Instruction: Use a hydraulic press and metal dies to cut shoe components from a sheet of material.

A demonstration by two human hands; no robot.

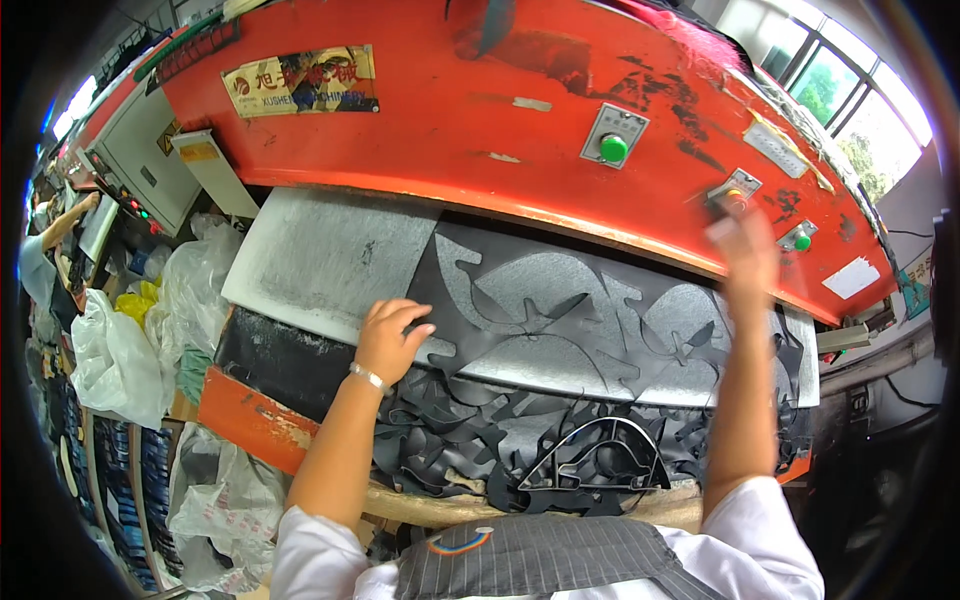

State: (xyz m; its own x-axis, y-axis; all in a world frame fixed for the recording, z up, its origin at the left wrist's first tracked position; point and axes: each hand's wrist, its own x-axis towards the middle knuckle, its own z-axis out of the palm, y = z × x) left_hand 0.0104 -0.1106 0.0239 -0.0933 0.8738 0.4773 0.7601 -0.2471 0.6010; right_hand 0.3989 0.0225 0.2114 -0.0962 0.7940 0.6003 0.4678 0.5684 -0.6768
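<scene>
The left hand lies palm down, fingers together and flat, pressing the near left edge of the cut black sheet, which stretches rightward from it, long axis across the grey cutting board. The right hand, blurred so its fingers cannot be read, is raised at the red press head, just below the button box. A metal cutting die rests on black scraps nearest the body.
</scene>
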